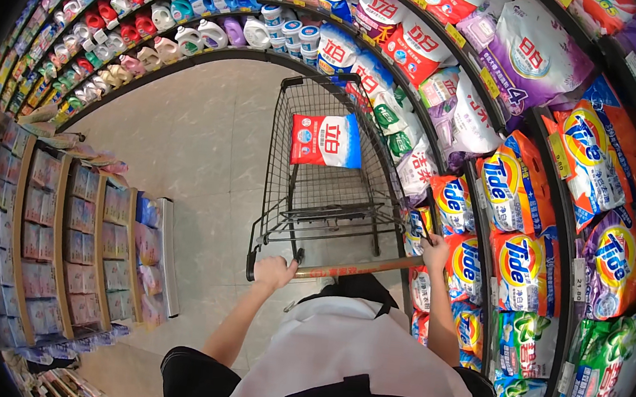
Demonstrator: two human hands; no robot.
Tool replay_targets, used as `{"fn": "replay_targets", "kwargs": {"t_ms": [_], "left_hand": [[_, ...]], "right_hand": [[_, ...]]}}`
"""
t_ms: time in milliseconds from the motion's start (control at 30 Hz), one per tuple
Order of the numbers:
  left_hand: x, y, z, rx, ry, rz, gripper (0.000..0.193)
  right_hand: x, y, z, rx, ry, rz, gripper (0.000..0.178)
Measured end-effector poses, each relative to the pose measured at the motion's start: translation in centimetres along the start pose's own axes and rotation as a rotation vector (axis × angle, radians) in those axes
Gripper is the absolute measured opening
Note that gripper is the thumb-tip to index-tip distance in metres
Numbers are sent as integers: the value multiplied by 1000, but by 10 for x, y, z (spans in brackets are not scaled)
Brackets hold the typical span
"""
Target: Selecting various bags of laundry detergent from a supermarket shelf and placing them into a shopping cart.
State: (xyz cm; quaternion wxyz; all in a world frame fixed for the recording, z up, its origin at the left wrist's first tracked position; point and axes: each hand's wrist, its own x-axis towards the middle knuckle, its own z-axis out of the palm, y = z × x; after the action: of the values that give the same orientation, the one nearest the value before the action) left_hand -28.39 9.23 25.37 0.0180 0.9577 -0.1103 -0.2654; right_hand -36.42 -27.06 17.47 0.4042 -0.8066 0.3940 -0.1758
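Observation:
Both my hands grip the handlebar point(361, 267) of a black wire shopping cart point(278, 171). My left hand point(274, 273) is closed around the bar's left end. At the right end, my right hand point(434, 254) is wrapped round the bar or the cart's frame beside it; exactly which is hard to see. Inside the cart lies a single red, white and blue bag of laundry detergent point(327, 140), in the far part of the basket. Close beside my right hand stand orange detergent bags point(469, 269) on the shelf.
Along the right, curved-looking shelves hold detergent bags in orange, purple and green point(523, 344). Bottles of liquid detergent point(211, 32) line the far left shelves. A lower rack with pastel packs point(81, 243) stands at the left. Grey tiled floor point(217, 126) runs between.

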Motion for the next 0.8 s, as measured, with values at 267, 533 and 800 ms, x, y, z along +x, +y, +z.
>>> {"fn": "replay_targets", "kwargs": {"t_ms": [267,533,800], "left_hand": [[-9,-2,8,-226,143,-15,29],[3,17,18,-509,641,-390,20],[4,23,25,-483,710,-347,15]], "right_hand": [[-2,-9,-15,286,-399,282,25],[14,-6,-10,347,-455,301,33],[38,-18,-9,321,-549,308,38]]}}
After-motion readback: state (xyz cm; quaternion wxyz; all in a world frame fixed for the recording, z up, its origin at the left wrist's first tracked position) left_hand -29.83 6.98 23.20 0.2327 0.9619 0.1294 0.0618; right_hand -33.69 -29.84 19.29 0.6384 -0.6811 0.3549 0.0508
